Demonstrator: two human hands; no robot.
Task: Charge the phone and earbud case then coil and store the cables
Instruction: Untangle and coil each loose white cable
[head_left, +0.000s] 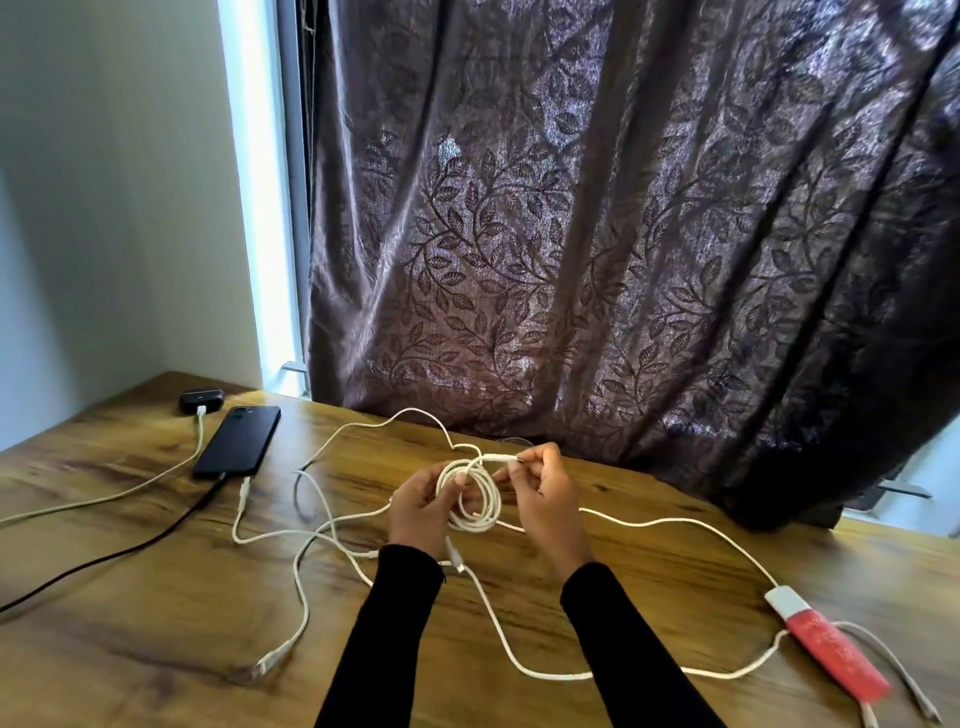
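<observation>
A coiled white cable (480, 501) hangs between my hands above the wooden table (156, 597). My left hand (418, 512) grips the coil's left side. My right hand (545, 493) pinches the cable's plug end at the top of the coil. A black phone (238, 440) lies at the back left with a black cable (104, 556) plugged into its near end. Behind it sits a dark earbud case (201, 400) with a white cable (130, 488) plugged in. Other loose white cables (306, 597) sprawl across the table.
A red and white packet (826, 642) lies at the right with white cables running past it. A dark leaf-patterned curtain (623, 234) hangs down to the table's back edge. A white wall (104, 208) stands at the left.
</observation>
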